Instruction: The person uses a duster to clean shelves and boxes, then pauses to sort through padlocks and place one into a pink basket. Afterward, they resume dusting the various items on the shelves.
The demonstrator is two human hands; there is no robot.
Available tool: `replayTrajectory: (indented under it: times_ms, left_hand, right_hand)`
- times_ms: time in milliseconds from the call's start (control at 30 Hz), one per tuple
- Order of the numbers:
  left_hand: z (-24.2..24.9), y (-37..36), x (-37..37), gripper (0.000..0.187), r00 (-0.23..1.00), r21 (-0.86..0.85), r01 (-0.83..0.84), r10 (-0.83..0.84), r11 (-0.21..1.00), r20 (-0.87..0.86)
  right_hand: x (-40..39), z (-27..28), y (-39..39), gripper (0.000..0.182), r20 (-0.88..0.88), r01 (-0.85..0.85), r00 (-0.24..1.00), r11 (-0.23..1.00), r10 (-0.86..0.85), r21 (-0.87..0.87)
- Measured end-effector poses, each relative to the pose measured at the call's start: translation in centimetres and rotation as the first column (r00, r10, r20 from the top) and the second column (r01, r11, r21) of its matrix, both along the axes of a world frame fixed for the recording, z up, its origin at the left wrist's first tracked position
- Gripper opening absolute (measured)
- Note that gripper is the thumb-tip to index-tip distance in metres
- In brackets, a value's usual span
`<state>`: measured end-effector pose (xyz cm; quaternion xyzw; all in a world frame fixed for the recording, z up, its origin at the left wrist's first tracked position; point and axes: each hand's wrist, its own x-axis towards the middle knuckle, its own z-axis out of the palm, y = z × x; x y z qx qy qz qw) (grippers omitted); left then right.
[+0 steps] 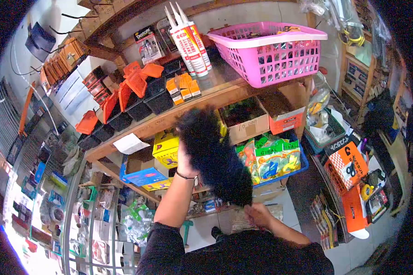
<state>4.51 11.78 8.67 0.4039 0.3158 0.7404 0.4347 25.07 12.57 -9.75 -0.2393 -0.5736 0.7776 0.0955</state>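
A black feather duster (215, 160) slants across the middle of the view, in front of the wooden shelf unit. My right hand (260, 216) is closed around its lower end, close to my body. On the duster's left side is my left hand (184, 161), with a dark band at the wrist. Feathers cover its fingers, so whether they grip cannot be made out. Behind that hand are a yellow box (166, 149) and a blue open carton (144, 178) on the lower shelf. Green-labelled packets (273, 158) lie in a blue tray right of the duster.
Silicone tubes (190, 48), small orange boxes (183, 87), black bins (158, 96) and a pink basket (280, 59) line the upper shelf. Cardboard boxes (248, 126) sit below. Glass display shelving (89, 220) stands left; a goods-laden stand (353, 183) is at right.
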Motion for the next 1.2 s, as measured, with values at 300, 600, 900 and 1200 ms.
replayTrajectory:
  times_ms: [300,600,900,1200]
  left_hand:
    - [0.1,1.4,-4.2,0.046,0.953,0.151,0.122,-0.158,0.981,0.257]
    - [3.5,6.1,-7.7,0.042,0.98,0.065,0.156,-0.163,0.986,0.112]
    - [2.7,8.5,-11.4,0.045,0.931,-0.047,0.357,-0.36,0.933,-0.062]
    - [2.8,7.8,-10.2,0.065,0.926,0.026,0.334,-0.333,0.942,0.18]
  right_hand:
    - [-2.4,1.0,1.1,0.044,0.237,-0.139,0.97,0.909,0.046,0.393]
    - [-5.1,1.1,3.4,0.042,-0.126,0.189,0.981,0.576,-0.147,0.796]
    - [-8.5,2.5,3.6,0.046,-0.06,0.211,0.975,0.808,-0.213,0.55]
    - [-9.5,0.1,4.8,0.036,-0.027,0.102,0.994,0.763,-0.11,0.639]
